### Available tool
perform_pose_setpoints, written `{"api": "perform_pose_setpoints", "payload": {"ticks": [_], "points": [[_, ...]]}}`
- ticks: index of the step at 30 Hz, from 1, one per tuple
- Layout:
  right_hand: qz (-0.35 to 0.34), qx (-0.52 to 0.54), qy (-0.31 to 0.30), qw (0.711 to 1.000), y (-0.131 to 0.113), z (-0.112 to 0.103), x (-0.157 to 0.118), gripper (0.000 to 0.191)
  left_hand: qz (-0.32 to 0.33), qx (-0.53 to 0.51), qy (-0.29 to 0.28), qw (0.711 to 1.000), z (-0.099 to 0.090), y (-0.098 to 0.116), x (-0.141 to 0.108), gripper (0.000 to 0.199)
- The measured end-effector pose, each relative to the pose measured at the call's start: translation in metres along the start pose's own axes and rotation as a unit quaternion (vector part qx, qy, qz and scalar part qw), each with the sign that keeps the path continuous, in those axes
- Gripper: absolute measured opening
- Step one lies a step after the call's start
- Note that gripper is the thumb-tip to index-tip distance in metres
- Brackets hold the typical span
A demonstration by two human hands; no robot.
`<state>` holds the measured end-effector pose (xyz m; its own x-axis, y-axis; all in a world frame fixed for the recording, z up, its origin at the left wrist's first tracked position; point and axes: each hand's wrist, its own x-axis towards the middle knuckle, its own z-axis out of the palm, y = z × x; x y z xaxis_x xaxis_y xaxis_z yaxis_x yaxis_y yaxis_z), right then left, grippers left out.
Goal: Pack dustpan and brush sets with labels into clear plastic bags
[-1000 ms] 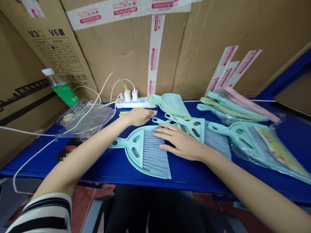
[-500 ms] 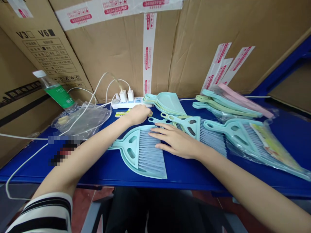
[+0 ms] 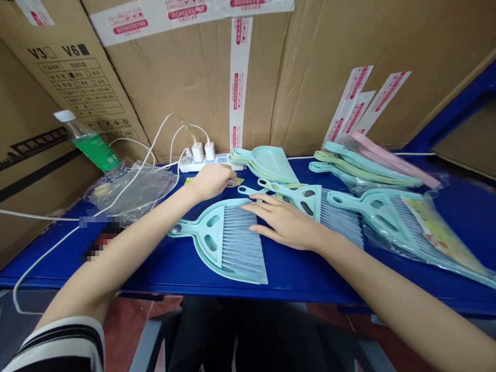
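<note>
My left hand is closed at the back of the table, its curled fingertips at a small colourful printed card; the grip itself is partly hidden. My right hand is open with fingers apart, its fingertips over the bristles of a mint hand brush. That brush lies in a mint dustpan, handles pointing left. Behind and partly under my right hand lie more small brushes, among them a mint brush with grey-blue bristles. Stacked mint and green dustpans rest beyond my left hand.
A bagged brush-and-dustpan set lies at right, with dustpans in mint, green and pink behind it. At left are clear plastic bags, a leaning bottle and loose white cables. A power strip sits against the cardboard.
My left hand has shifted left and slightly back, and more of the printed card shows by its fingertips. My right hand stays nearly in place over the brush.
</note>
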<state>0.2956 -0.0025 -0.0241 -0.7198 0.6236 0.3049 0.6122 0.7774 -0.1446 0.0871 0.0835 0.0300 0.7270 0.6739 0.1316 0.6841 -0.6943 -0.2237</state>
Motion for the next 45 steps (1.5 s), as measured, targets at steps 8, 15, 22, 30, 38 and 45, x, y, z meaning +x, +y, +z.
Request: {"api": "perform_pose_setpoints", "payload": {"ticks": [8, 15, 22, 30, 38, 45], "points": [[-0.004, -0.03, 0.022, 0.999, 0.002, 0.003, 0.0, 0.044, 0.004, 0.028, 0.069, 0.997, -0.011, 0.011, -0.059, 0.031], [-0.004, -0.058, 0.041, 0.997, 0.006, 0.004, 0.001, 0.038, 0.068, 0.011, 0.115, 0.991, 0.002, 0.017, -0.093, 0.033], [-0.008, -0.093, 0.046, 0.995, 0.009, 0.005, -0.001, 0.04, 0.125, 0.016, 0.099, 0.987, 0.004, 0.028, -0.097, 0.025], [-0.003, -0.105, 0.059, 0.993, 0.012, 0.004, -0.003, 0.04, 0.168, -0.048, 0.127, 0.976, 0.004, 0.036, -0.101, 0.027], [-0.016, -0.118, 0.078, 0.99, 0.015, 0.004, -0.005, 0.037, 0.201, -0.133, 0.124, 0.963, 0.005, 0.041, -0.102, 0.026], [-0.018, -0.126, 0.075, 0.989, 0.015, 0.003, -0.006, 0.035, 0.205, -0.18, 0.12, 0.955, 0.006, 0.041, -0.103, 0.025]]}}
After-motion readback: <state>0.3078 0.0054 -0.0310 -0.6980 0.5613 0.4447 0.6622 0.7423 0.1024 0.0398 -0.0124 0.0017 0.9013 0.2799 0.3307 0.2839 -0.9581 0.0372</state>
